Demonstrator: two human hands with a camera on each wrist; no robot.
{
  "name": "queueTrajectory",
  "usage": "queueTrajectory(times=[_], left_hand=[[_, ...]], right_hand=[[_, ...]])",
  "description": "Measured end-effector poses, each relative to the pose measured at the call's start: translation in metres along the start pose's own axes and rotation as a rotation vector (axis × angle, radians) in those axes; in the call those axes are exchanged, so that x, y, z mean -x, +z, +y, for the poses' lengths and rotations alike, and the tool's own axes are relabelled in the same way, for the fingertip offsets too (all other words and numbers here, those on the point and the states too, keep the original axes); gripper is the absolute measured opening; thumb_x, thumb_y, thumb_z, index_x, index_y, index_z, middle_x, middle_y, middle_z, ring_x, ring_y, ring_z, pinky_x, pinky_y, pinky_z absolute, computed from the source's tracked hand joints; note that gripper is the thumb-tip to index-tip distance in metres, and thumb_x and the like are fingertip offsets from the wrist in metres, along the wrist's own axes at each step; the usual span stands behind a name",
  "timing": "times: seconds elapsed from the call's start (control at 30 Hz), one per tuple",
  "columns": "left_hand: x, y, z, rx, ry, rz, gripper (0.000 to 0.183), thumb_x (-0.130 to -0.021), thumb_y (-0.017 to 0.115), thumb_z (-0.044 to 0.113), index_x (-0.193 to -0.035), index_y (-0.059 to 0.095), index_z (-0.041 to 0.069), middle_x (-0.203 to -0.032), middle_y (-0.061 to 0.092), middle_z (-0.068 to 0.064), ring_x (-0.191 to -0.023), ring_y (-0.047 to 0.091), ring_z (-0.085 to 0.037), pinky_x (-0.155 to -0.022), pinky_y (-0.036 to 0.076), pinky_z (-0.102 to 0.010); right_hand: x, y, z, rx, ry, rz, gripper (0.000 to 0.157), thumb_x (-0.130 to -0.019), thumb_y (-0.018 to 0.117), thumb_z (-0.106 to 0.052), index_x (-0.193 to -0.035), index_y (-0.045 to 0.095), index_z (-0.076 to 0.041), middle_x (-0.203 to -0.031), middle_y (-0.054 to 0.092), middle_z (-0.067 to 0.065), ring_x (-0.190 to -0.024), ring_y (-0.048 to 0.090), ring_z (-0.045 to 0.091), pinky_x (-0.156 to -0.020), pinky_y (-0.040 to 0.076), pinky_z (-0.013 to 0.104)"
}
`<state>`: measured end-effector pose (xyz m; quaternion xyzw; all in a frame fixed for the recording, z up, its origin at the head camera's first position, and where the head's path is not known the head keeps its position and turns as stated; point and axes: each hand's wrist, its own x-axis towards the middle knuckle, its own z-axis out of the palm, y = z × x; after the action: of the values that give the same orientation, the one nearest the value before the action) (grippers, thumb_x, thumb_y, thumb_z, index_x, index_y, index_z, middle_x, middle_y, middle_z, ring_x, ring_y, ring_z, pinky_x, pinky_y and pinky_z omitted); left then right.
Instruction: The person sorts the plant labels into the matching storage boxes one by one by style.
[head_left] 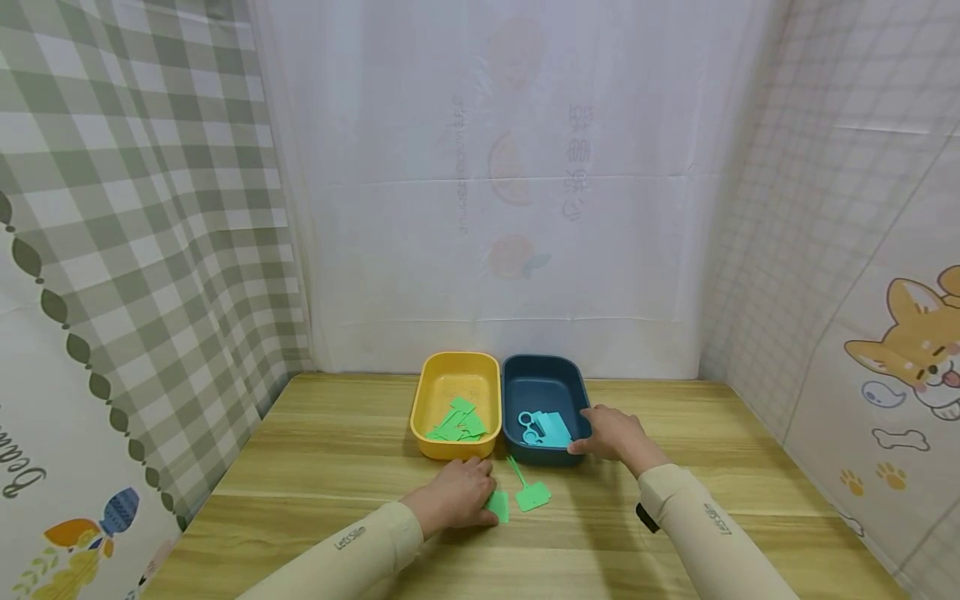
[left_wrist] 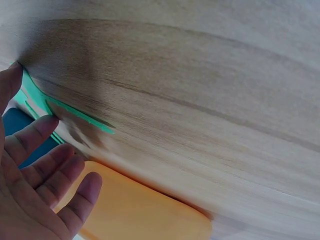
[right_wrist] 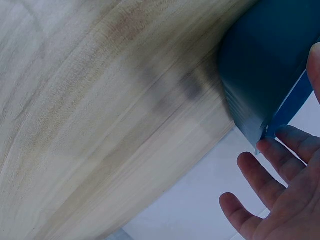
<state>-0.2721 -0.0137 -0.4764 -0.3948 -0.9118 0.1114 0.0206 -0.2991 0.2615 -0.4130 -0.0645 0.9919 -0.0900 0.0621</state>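
My left hand (head_left: 456, 493) is low over the table in front of the yellow bin. Its thumb and index finger pinch a green tag (head_left: 498, 505) with a thin strap (left_wrist: 82, 116), the other fingers spread apart. Just right of it, a second green tag (head_left: 533, 497) lies on the table, strap toward the bins. My right hand (head_left: 617, 435) touches the right rim of the navy bin (head_left: 543, 367), fingers loosely extended and holding no tag. Light-blue flat pieces (head_left: 552, 429), some with rings, lie inside this bin.
The yellow bin (head_left: 455, 358) stands beside the navy one and holds several green tags (head_left: 459, 422). Behind the wooden table (head_left: 337, 450) hangs a white curtain (head_left: 420, 250). A checked cloth (head_left: 187, 183) hangs at left, a printed cloth (head_left: 817, 275) at right.
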Motion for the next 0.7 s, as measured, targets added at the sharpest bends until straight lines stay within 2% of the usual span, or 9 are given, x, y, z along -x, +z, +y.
queueTrajectory(times=[0.33, 0.7], left_hand=[[-0.0007, -0.0001, -0.0004, 0.003, -0.009, 0.011, 0.047, -0.083, 0.068, 0.065, -0.089, 0.070, 0.018, -0.098, 0.056, 0.003, -0.089, 0.052, -0.014, -0.069, 0.045, -0.031], [-0.0032, -0.0052, 0.0012, 0.043, -0.017, -0.034, 0.042, -0.080, 0.074, 0.061, -0.082, 0.065, 0.020, -0.091, 0.050, 0.005, -0.085, 0.049, -0.012, -0.067, 0.043, -0.029]], right_hand=[[-0.0001, -0.0006, -0.0003, -0.003, 0.000, 0.001, 0.079, -0.083, 0.078, -0.044, -0.138, 0.051, 0.006, -0.139, 0.048, 0.032, -0.124, 0.050, 0.048, -0.095, 0.037, 0.069], [-0.0020, 0.0011, 0.0014, -0.002, 0.005, -0.005, 0.080, -0.083, 0.077, -0.045, -0.139, 0.051, 0.006, -0.140, 0.048, 0.031, -0.125, 0.049, 0.048, -0.096, 0.037, 0.068]])
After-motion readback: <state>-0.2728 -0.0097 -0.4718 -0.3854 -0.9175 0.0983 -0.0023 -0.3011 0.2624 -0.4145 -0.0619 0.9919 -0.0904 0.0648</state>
